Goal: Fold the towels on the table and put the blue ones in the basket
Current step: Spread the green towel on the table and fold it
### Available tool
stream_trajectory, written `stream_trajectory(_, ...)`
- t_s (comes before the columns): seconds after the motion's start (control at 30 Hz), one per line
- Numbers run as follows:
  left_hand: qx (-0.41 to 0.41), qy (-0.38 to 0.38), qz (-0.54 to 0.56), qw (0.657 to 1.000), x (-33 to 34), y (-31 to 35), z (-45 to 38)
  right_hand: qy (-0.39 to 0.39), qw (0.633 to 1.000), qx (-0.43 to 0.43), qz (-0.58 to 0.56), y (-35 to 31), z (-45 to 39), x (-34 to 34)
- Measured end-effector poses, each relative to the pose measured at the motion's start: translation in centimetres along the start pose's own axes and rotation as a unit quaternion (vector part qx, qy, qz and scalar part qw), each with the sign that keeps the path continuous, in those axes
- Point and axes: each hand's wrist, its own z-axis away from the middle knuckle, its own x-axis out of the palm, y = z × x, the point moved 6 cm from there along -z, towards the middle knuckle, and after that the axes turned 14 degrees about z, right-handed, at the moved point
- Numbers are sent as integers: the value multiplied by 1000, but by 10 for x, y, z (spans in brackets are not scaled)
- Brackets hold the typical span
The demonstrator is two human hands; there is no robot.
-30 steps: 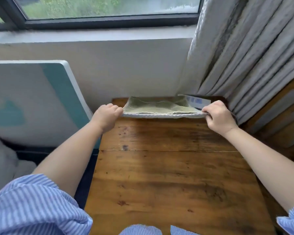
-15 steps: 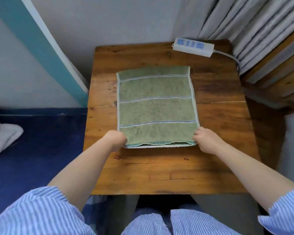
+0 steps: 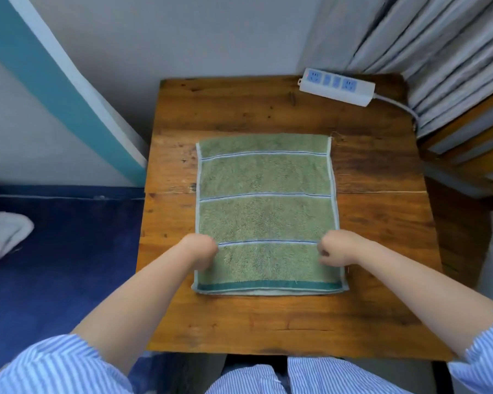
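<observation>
Hands are working the green towel (image 3: pixel 265 211) lying mid-table (image 3: pixel 382 308): left hand (image 3: pixel 201 250) and right hand (image 3: pixel 337 247), fingers curled, are pressing its side edges, likely flattening the fold; actual pinching is unclear

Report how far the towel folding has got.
Done: a green towel lies flat on the table, apparently doubled over. In hand: left hand and right hand rest at its side edges; grip unclear. Left: more folds. No blue towels or basket in view.
</observation>
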Motion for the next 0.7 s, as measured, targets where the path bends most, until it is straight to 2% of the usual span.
stream_trajectory(0.13,13,193,81,978,-75,-9,-21,219,975,26,-7,21,-30,-61)
stream_trajectory(0.23,-16,295,211,932,-117,-16,-43,265,963,44,-33,27,-64,-91)
stream_trajectory(0.3,-29,318,262,911,-133,-20,-65,269,957,61,-88,31,-89,-107)
stream_trajectory(0.47,-19,339,276,899,-146,-27,-107,291,945,98,-113,41,-138,-134)
stream_trajectory(0.7,15,342,193,920,-137,-61,-128,295,951,76,-55,65,-159,-132)
